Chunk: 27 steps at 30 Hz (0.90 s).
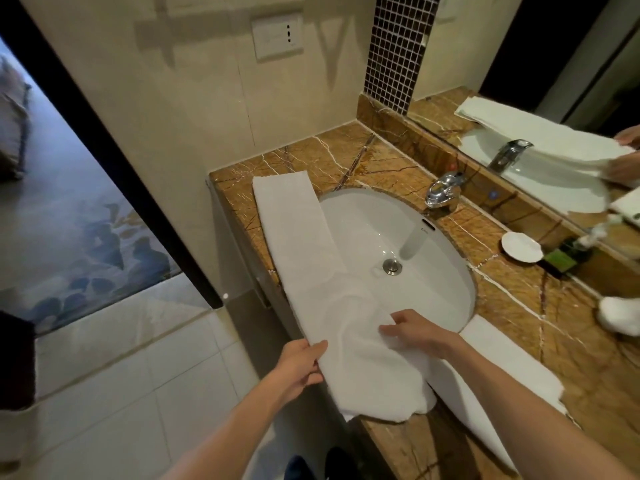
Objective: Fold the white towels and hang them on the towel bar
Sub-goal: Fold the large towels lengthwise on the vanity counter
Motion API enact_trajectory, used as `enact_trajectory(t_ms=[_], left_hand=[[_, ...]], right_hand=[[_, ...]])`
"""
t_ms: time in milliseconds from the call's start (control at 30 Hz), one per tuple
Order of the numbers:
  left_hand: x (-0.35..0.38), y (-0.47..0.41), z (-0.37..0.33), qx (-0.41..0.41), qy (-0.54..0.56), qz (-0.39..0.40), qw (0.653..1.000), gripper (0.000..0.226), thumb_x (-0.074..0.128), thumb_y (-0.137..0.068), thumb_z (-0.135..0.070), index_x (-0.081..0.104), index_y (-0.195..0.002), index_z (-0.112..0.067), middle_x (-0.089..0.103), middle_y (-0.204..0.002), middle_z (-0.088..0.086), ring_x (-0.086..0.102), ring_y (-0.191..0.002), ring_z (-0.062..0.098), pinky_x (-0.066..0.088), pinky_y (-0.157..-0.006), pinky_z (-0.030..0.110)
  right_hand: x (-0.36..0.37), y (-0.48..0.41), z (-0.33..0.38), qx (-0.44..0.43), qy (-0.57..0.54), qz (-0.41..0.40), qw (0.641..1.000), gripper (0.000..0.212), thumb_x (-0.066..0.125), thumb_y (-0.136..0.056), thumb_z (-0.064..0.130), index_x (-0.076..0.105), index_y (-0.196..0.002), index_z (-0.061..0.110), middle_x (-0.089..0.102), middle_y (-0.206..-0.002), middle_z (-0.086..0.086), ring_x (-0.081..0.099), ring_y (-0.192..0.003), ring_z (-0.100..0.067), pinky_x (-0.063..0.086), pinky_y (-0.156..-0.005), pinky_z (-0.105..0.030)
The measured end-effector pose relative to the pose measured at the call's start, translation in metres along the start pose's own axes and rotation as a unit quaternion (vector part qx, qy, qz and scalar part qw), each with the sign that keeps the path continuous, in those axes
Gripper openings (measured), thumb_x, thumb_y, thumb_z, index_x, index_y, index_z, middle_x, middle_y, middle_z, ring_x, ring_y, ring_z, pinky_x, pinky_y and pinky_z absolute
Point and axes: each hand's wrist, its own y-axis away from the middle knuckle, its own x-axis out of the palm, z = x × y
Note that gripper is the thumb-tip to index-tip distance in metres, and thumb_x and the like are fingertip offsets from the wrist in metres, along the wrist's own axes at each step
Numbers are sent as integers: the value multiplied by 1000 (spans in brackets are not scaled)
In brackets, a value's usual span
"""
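White towel (294, 230), folded into a long strip, lies along the front edge of the brown marble counter (346, 157). Its far end is at the front-left corner and its middle covers the front rim of the sink (433, 271). The near end is bunched up & sags a bit over the counter's front edge.

L hand (298, 370) pinches the towel's outer long edge, thumb on top, fingers under the cloth. R hand (415, 332) rests on top of the towel by the sink's front rim, fingers fairly straight & spread, pressing flat, not closed round anything.

Second white towel (509, 358), also a strip, runs along the front edge to the right, partly under the first towel and under the R forearm.

Chrome faucet (443, 190) stands at the back edge behind the sink. Right of it, near the back edge, sits a white soap dish (521, 247) w/ a green packet (559, 262) just beside it. A rolled white cloth (620, 317) lies farther right, cut off by the view. Mirror (502, 64) sits above the back edge.
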Motion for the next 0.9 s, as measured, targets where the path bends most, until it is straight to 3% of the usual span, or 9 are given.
enact_trajectory(t_ms=[167,233,367,533,767,900], left_hand=[[6,7,0,5,1,-5,1000,21,51,-98,-19,60,-111,-6,74,-91,8,72,-76,23,57,-55,35],[7,9,3,1,1,2,1000,24,49,-99,-25,58,-114,-8,74,-97,9,72,-83,25,59,-61,38],[10,15,13,-8,-1,42,999,33,64,-90,-27,58,-117,-7,73,-102,11,72,-89,27,59,-68,41],[14,24,23,2,48,109,993,53,78,-75,-12,55,-123,-10,70,-112,10,68,-100,30,57,-72,44],[18,29,31,37,1,104,994,52,75,-75,-8,54,-123,-10,71,-111,8,69,-99,30,58,-70,42],[19,33,39,48,-5,79,996,47,72,-78,-4,55,-122,-10,71,-110,7,70,-95,29,58,-69,41]], right_hand=[[-3,10,-4,-11,11,3,1000,17,60,-89,22,64,-79,10,65,-82,-3,62,-71,-14,50,-62,-21],[-6,13,-7,-7,-6,20,1000,18,62,-89,23,68,-90,6,71,-92,-6,68,-78,-17,55,-70,-25],[-14,15,-10,41,-81,90,992,30,67,-87,25,67,-110,5,73,-106,-9,71,-96,-27,57,-86,-40],[-27,23,-11,33,-62,152,986,36,70,-84,26,66,-116,10,73,-110,-4,69,-101,-24,55,-90,-37],[-32,28,-29,29,-37,90,995,29,69,-86,25,68,-107,6,74,-102,-7,71,-94,-25,56,-90,-42],[-27,33,-35,14,-13,39,999,22,67,-88,27,70,-99,9,74,-96,-4,71,-88,-20,57,-71,-28]])
